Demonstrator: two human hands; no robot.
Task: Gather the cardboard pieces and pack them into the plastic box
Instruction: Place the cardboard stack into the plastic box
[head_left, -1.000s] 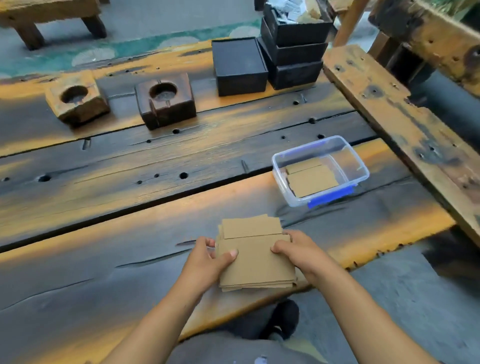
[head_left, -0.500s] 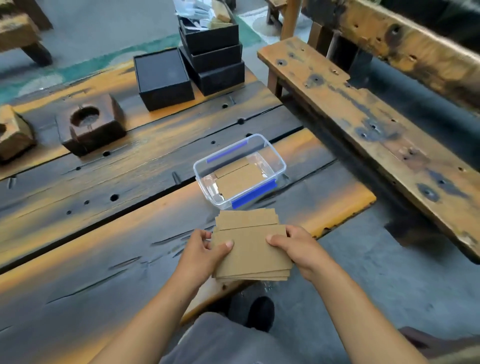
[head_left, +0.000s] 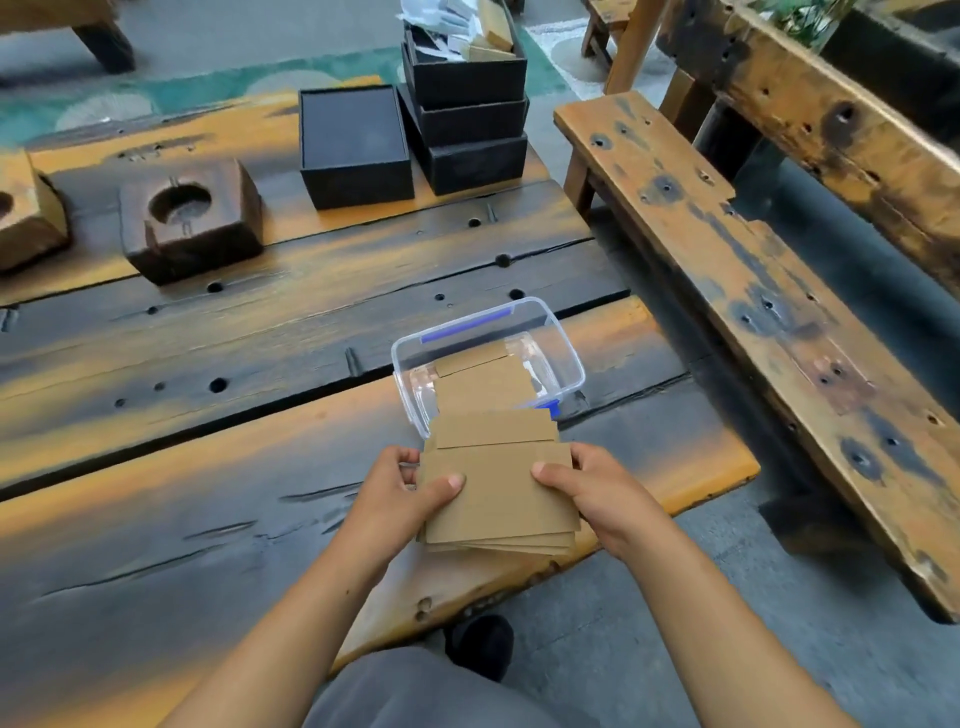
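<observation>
1. The table (head_left: 156, 519) of dark, orange-streaked planks carried everything.
2. The clear plastic box (head_left: 563, 338) sat near its right edge, open, with cardboard pieces (head_left: 480, 384) lying flat inside.
3. A stack of cardboard pieces (head_left: 498, 493) was just in front of the box.
4. The left hand (head_left: 400, 493) and right hand (head_left: 597, 488) gripped the stack's opposite sides, thumbs on top.

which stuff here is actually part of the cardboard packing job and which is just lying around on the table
Part of the job:
- cardboard stack, held by the left hand and right hand
- clear plastic box, lid off
- cardboard pieces already in the box

Just lying about:
- dark wooden block with a round hole
- lighter wooden block
- single black box
- stacked black boxes
- wooden bench
</observation>
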